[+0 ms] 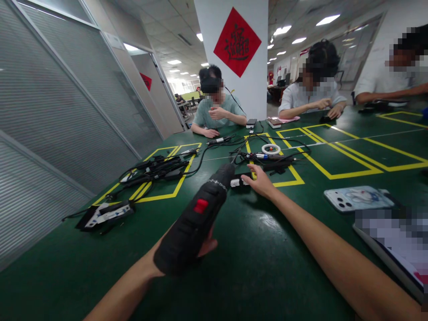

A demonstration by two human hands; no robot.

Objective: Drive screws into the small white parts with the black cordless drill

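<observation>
Left hand [208,246] around black drill [190,223]

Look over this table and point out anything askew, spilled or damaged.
The tangled heap of thin black cables on the left looks untidy, sprawling across the yellow rectangular outlines rather than staying inside one. I see no spill or obvious damage on the glossy dark-green tabletop.

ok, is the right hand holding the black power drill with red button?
No, the left hand grips the drill; the right hand is by a small black object with white labels.
</observation>
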